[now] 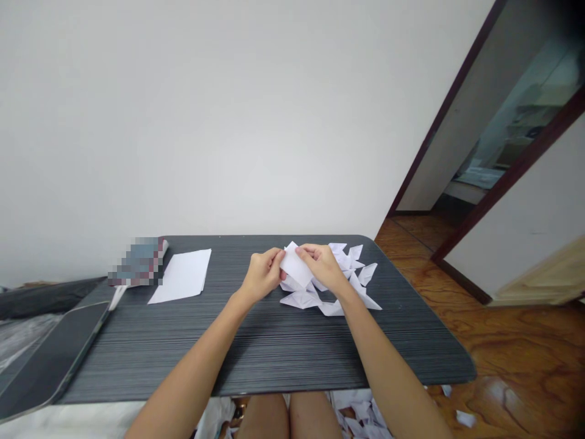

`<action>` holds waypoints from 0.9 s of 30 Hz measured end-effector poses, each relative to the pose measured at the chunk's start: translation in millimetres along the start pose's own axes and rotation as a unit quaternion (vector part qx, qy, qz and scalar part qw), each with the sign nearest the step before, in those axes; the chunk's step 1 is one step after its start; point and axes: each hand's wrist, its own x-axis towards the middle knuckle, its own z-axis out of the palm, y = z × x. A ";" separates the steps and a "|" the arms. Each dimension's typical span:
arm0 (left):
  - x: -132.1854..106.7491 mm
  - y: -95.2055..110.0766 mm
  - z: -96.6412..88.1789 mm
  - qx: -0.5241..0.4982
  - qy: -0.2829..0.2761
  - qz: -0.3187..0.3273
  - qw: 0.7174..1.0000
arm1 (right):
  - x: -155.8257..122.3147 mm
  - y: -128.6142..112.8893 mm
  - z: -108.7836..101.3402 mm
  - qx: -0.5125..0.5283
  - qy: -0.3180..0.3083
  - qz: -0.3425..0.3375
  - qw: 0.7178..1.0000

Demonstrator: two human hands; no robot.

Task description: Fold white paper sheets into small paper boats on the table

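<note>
Between my two hands is a small white folded paper (296, 266), held up a little above the dark table (247, 360) with one corner pointing up. My left hand (264, 272) pinches its left edge between thumb and fingers. On the right side, my right hand (323, 265) grips it with the thumb across its front; the other fingers are partly hidden behind the paper. Just behind and below my right hand lies a loose heap of folded white paper pieces (301, 299), pointed at their ends. My right forearm covers part of that heap.
White paper sheets (183, 277) lie on the table's left side, beside a blurred-out packet (139, 262). A dark flat panel (61, 356) adjoins the left edge. Below the table are more white papers (361, 417), with paper scraps (465, 418) on the wooden floor.
</note>
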 end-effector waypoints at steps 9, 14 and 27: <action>-0.2 -2.2 -2.5 0.048 -0.022 0.018 0.998 | -3.7 0.7 3.6 -0.087 -0.015 -0.039 0.995; 1.7 -4.7 -0.3 0.031 0.066 0.000 0.997 | -3.1 -5.5 -0.8 -0.034 -0.043 -0.005 0.998; 2.5 -6.8 1.3 -0.259 0.066 -0.054 0.962 | 1.5 -0.2 5.0 0.126 -0.001 0.028 0.992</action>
